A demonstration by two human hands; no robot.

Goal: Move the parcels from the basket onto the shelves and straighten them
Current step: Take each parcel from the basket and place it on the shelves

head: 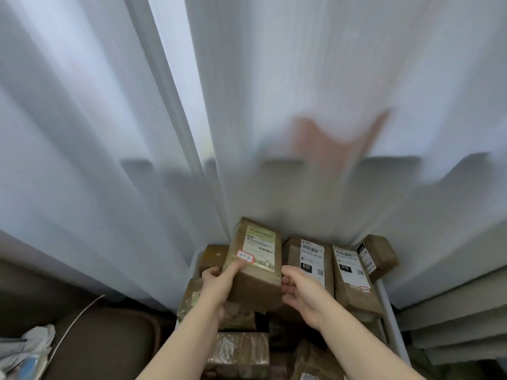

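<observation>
The parcel [255, 266] is lifted above the far left part of the basket [391, 319], clear of the other parcels packed below it. Its labelled face is up and its long axis runs from the person toward the curtain [164, 133], the far end raised and leaning a little to the right.

Both hands are at the near end. The left hand [218, 285] grips the near left corner, with the thumb laid on the top face up to the red-edged sticker [245, 256] and the other fingers hidden underneath. The right hand [300, 293] holds the near right corner, its fingers [286, 282] curled against the side wall. The parcel therefore lies straight ahead of both hands, with all of its length beyond the fingers and nothing supporting the far end. The left hand looks to carry more of it.

No shelves can be made out. Grey slats show past the basket's right edge, but I cannot tell what they are. As I judge it, the coming move depends on that overhang. The parcel must go far end first, so it has to be kept level or it will tip forward out of the grip.
</observation>
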